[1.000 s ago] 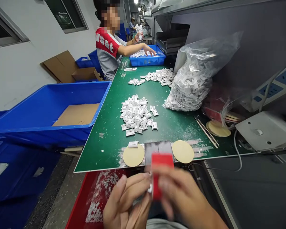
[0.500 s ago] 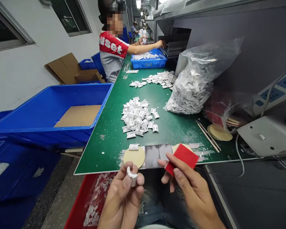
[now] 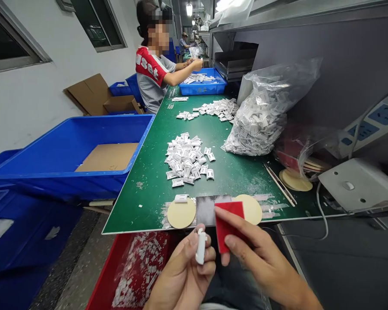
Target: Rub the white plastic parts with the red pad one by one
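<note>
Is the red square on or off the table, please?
Off the table: the right hand grips the red square, forefinger lying across it.

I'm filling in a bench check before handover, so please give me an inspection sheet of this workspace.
Surface: green table, with pale streaks near the front edge.
Things: white piece and red square in hand; pile of white pieces ahead.
Clutter: thin sticks, stacked discs and clear bag of white pieces, on the right.
Hands: left hand holds the white piece upright; right hand grips the red square.
Cables: white cable dips below the table's front edge.
Surroundings: blue bin on the left; co-worker farther along, one hand above a blue tray.
</note>
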Available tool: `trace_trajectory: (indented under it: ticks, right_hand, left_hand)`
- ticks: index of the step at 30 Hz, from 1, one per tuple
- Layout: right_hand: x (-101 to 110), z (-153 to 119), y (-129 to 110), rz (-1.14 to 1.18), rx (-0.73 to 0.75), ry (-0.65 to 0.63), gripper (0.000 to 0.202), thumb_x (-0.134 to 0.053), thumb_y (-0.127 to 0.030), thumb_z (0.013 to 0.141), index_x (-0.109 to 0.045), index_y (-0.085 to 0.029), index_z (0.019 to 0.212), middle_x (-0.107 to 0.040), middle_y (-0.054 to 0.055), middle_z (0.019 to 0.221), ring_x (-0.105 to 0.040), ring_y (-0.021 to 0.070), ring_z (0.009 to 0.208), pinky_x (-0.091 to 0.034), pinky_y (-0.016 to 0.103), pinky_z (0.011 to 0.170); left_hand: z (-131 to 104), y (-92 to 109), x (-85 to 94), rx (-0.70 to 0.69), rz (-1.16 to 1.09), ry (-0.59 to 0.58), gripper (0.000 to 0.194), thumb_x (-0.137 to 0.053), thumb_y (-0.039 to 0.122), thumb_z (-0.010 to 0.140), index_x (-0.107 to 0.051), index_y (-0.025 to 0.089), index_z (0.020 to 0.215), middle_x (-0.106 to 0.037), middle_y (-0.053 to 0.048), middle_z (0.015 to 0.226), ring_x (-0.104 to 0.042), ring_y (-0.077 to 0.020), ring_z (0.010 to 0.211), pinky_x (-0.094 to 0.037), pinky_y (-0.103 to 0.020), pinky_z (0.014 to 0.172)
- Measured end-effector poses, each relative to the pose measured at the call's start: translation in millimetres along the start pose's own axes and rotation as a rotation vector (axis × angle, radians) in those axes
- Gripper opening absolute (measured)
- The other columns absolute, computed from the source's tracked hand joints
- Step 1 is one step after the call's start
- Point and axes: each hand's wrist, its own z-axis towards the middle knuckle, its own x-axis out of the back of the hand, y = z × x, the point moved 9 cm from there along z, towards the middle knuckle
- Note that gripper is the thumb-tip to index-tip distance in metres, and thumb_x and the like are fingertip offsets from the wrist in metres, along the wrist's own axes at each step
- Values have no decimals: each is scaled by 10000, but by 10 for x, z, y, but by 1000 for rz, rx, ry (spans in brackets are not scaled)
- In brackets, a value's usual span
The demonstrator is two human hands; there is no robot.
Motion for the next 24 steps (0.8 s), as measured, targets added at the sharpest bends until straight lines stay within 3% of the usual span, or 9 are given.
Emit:
trace_trajectory:
  ticks: [3, 4, 7, 9, 11, 15, 19, 21, 24]
  right_hand:
    - [-152, -3, -35, -160, 78, -119, 374, -655, -316, 992, -722, -394, 1351, -814, 38, 908, -739, 223, 754, -591, 320, 763]
    - [-113, 13, -23, -181, 79, -62, 365, -658, -319, 989, -731, -381, 1342, -803, 35, 886, -723, 215, 741, -581, 310, 752]
    - [282, -4, 83, -83, -5, 411, 407, -598, -399, 1035, -661, -327, 1431, -713, -3, 732, -635, 168, 697, -531, 267, 728]
    - [377, -63, 182, 84, -62, 563, 461, -638, -474, 1006, -655, -309, 1436, -687, -6, 709, -588, 155, 671, -482, 238, 637]
    - [292, -73, 230, 192, -94, 512, 478, -673, -510, 973, -681, -312, 1407, -687, -1, 691, -521, 140, 594, -410, 227, 540]
    - [158, -147, 215, 120, -93, 434, 440, -664, -517, 969, -721, -330, 1363, -700, 15, 687, -428, 129, 512, -333, 243, 473]
    - [123, -240, 286, 148, -109, 391, 458, -656, -543, 966, -711, -343, 1374, -723, 24, 691, -455, 135, 511, -380, 249, 478]
    - [97, -288, 291, 207, -98, 321, 445, -675, -550, 952, -726, -360, 1351, -736, 31, 682, -495, 140, 510, -409, 249, 476]
    - [79, -335, 246, 281, -75, 226, 390, -723, -574, 904, -804, -371, 1227, -776, 74, 836, -660, 188, 602, -530, 295, 548]
  left_hand:
    - [-1, -23, 46, 39, -52, 15, 312, -946, 210, 708, -764, 160, 957, -695, -12, 805, -583, -64, 623, -460, -149, 562]
    - [-4, -24, 33, 51, -42, -2, 308, -941, 205, 714, -761, 157, 959, -695, -15, 798, -583, -65, 612, -460, -154, 556]
    - [-24, 20, -72, 44, -49, -71, 311, -923, 181, 741, -748, 137, 994, -646, 14, 739, -551, -35, 572, -411, -123, 513]
    - [-38, 59, -142, 29, -94, -85, 344, -902, 164, 768, -731, 137, 1065, -614, 30, 737, -547, -25, 580, -407, -115, 517]
    - [-45, 92, -181, 6, -119, -78, 379, -875, 155, 800, -705, 137, 1138, -614, 28, 779, -560, -26, 602, -438, -122, 538]
    - [-27, 104, -163, -17, -105, -70, 368, -842, 115, 824, -702, 143, 1163, -680, -7, 905, -652, -47, 714, -526, -125, 621]
    - [14, 55, -134, -7, -97, -102, 244, -851, 126, 818, -760, 171, 1039, -738, -16, 920, -729, -109, 848, -576, -175, 721]
    - [34, 31, -144, -10, -111, -107, 226, -863, 154, 809, -768, 160, 1014, -729, -6, 854, -712, -108, 789, -552, -183, 664]
    - [58, -25, -165, 6, -135, -84, 242, -887, 155, 781, -774, 140, 994, -707, 6, 797, -663, -72, 701, -491, -160, 599]
